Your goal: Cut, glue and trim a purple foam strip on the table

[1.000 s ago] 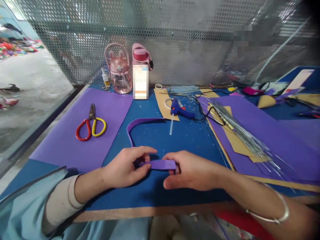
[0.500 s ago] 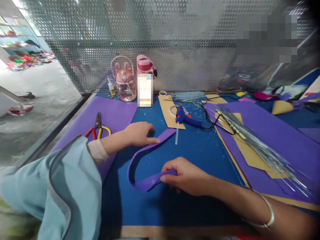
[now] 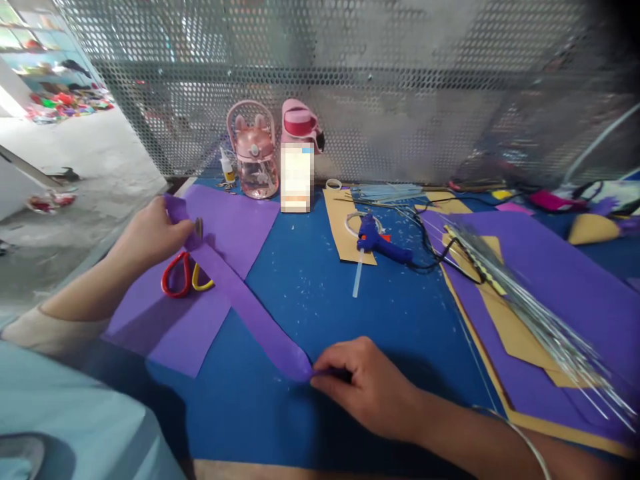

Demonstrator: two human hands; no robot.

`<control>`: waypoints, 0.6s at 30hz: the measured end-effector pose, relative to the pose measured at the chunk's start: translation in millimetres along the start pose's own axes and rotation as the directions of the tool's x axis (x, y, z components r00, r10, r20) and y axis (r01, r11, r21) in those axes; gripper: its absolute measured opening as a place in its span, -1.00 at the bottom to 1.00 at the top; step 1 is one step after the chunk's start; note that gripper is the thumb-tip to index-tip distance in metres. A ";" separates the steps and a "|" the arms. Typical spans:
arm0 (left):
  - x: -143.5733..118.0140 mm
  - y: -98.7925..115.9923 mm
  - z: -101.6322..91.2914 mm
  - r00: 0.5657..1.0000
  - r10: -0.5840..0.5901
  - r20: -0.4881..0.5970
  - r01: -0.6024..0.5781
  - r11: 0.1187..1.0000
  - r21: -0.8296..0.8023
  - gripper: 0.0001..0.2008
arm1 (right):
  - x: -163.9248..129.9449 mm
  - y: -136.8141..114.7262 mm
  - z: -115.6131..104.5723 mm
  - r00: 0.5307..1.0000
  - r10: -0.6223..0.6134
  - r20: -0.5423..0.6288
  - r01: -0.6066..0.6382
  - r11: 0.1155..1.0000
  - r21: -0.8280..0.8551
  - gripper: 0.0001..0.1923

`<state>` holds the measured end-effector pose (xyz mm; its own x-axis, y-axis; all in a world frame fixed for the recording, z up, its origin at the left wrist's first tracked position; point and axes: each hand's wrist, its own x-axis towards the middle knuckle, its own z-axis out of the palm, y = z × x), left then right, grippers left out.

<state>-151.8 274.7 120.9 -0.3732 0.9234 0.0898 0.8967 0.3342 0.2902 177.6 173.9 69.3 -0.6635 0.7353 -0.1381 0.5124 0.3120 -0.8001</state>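
Over the blue table (image 3: 320, 300) and a purple sheet (image 3: 235, 212), a purple strip (image 3: 245, 303) slants from far left to near right. The left hand (image 3: 150, 232) apparently grips its far end; the right hand (image 3: 373, 387) pinches its near end. Scissors (image 3: 188, 272) lie beneath, partly hidden.

One head-worn camera faces forward and down across the worktop (image 3: 240, 417), which fills the middle of the frame at close range. The wearer's left hand (image 3: 153, 230) sits at left, the right hand (image 3: 367, 387) at lower centre. A perforated panel (image 3: 380, 40) spans the top, farther off; floor (image 3: 113, 147) occupies upper left.
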 end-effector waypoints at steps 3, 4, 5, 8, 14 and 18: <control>4.3 -26.4 12.3 0.997 0.000 -0.071 0.001 1.000 0.013 -0.43 | 0.2 -0.5 3.3 0.996 0.038 -0.077 -0.043 0.997 -0.070 -0.75; 0.6 -27.8 16.9 0.995 0.023 -0.098 -0.021 1.000 0.019 -0.37 | -0.8 0.6 4.7 0.994 0.034 -0.105 -0.044 0.995 -0.095 -0.74; -5.4 -25.6 20.7 0.988 0.062 -0.143 -0.058 0.998 0.031 -0.32 | -2.2 2.4 6.1 0.991 0.018 -0.135 -0.034 0.992 -0.121 -0.74; -36.2 -1.6 27.7 0.853 0.340 -0.397 -0.331 0.939 0.094 -0.42 | -6.7 9.7 9.7 0.977 -0.051 -0.205 0.009 0.979 -0.202 -0.77; -108.7 55.9 54.1 0.223 0.968 0.114 -0.917 0.248 -0.312 -0.54 | -4.7 13.6 8.9 0.976 -0.083 -0.202 0.031 0.967 -0.251 -0.78; -117.9 65.1 72.7 0.269 0.942 0.201 -0.807 0.334 -0.486 -0.59 | -1.8 9.7 7.4 0.978 -0.058 -0.201 0.008 0.970 -0.244 -0.79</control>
<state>-32.1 201.3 59.9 0.7919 0.6013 0.1062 0.4856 -0.7256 0.4876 179.7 171.1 57.4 -0.5691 0.8218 0.0286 0.6249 0.4548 -0.6346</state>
